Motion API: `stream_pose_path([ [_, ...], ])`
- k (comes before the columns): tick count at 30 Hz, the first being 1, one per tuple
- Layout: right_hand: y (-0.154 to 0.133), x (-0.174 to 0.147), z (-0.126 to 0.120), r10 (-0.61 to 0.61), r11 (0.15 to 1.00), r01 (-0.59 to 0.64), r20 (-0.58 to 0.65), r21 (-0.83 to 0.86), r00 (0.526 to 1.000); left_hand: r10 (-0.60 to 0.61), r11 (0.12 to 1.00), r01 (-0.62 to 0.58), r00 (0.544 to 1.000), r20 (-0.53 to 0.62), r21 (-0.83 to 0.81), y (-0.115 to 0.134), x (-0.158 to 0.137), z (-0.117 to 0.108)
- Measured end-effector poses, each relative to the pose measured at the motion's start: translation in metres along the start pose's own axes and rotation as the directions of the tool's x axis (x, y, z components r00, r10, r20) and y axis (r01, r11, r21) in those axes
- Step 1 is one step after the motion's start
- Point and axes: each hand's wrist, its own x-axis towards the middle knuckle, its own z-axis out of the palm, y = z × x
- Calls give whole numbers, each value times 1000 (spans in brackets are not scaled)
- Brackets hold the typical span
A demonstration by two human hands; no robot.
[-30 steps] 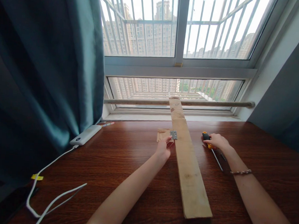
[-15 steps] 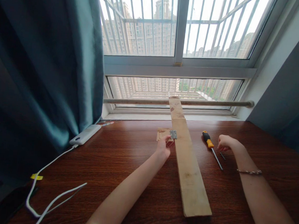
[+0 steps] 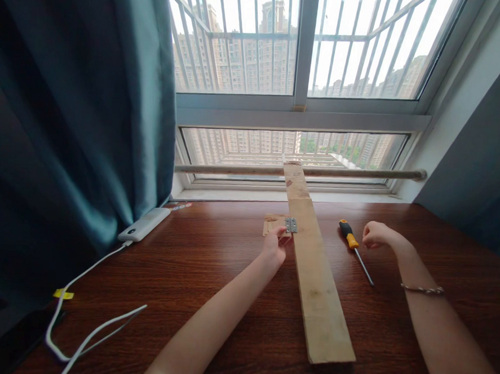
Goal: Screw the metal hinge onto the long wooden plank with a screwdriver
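Note:
A long pale wooden board (image 3: 318,281) runs away from me across the table to the window, its far end on a rail. A small metal hinge (image 3: 290,225) with several holes spans the board's left edge and a short wooden piece (image 3: 272,222) beside it. My left hand (image 3: 275,248) is closed on the short wooden piece, thumb near the hinge; some fingers are hidden underneath. My right hand (image 3: 377,235) is curled closed just right of a black and yellow screwdriver (image 3: 349,235), not touching it. What the right fingers hold, if anything, is hidden.
The brown wooden table (image 3: 212,252) reaches the barred window (image 3: 241,51). A horizontal rail (image 3: 361,173) crosses in front of the glass. At left lie a white power bank (image 3: 146,224) and its white cable (image 3: 95,265), beside a blue curtain (image 3: 123,111).
My right hand has risen slightly. The small dark slim piece that lay on the table below it no longer shows. My left hand stays at the hinge.

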Motion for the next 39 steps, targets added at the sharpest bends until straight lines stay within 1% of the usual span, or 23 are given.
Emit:
stream_pose_path([
  [1, -5, -2, -7, -44, 998, 42, 27, 41, 999, -2, 1000, 2, 1000, -3, 0, 0, 0, 0],
  [2, -12, -4, -12, -110, 988, 105, 41, 113, 993, -6, 1000, 6, 1000, -5, 1, 0, 0, 0],
  [3, -21, -8, -17, -193, 960, 183, 32, 210, 981, -10, 1000, 10, 1000, -6, 1, 0, 0, 0],
  [4, -32, -13, -18, -285, 903, 273, -14, 333, 958, -13, 1000, 13, 1000, -7, 1, 0, -1, 0],
  [5, -44, -19, -17, -371, 807, 365, -83, 463, 925, -16, 1000, 16, 1000, -7, 1, 1, -1, 0],
  [6, -57, -26, -13, -427, 703, 437, -159, 561, 890, -18, 1000, 18, 1000, -7, -1, 1, -1, 0],
  [7, -71, -33, -6, -452, 611, 484, -227, 626, 863, -19, 1000, 19, 1000, -7, -3, 1, -1, 0],
  [8, -84, -40, 3, -467, 545, 511, -266, 664, 843, -18, 1000, 18, 1000, -6, -6, 1, -2, 0],
  [9, -97, -47, 13, -471, 495, 524, -293, 693, 832, -16, 1000, 16, 1000, -5, -8, 1, -2, 1],
  [10, -108, -54, 23, -474, 468, 535, -312, 703, 824, -12, 1000, 12, 1000, -4, -9, 0, -2, 1],
  [11, -118, -59, 32, -473, 469, 558, -338, 685, 813, -10, 1000, 10, 1000, -1, -8, 0, -2, 1],
  [13, -132, -67, 47, -466, 510, 609, -400, 608, 789, -13, 1000, 13, 1000, 12, 1, 0, -1, 0],
  [16, -143, -72, 56, -467, 583, 654, -461, 481, 755, -29, 1000, 29, 999, 28, 12, 0, 0, -1],
  [18, -147, -72, 60, -474, 599, 666, -474, 444, 742, -32, 999, 32, 999, 33, 9, 0, 1, -2],
  [24, -155, -64, 71, -492, 604, 707, -525, 368, 694, -31, 1000, 31, 998, 46, 6, 1, -1, -1],
  [29, -160, -64, 72, -555, 589, 740, -502, 325, 663, -32, 999, 31, 998, 55, 11, 2, -5, 1],
  [33, -161, -67, 76, -600, 564, 770, -493, 298, 630, 7, 998, -5, 999, -35, 68, 2, -3, 2],
  [35, -161, -67, 80, -603, 553, 781, -507, 290, 616, 25, 997, -21, 998, -52, 70, 1, 0, 1],
  [39, -160, -65, 91, -580, 539, 789, -549, 295, 602, 12, 1000, -13, 1000, 14, 25, 0, 6, 0],
])
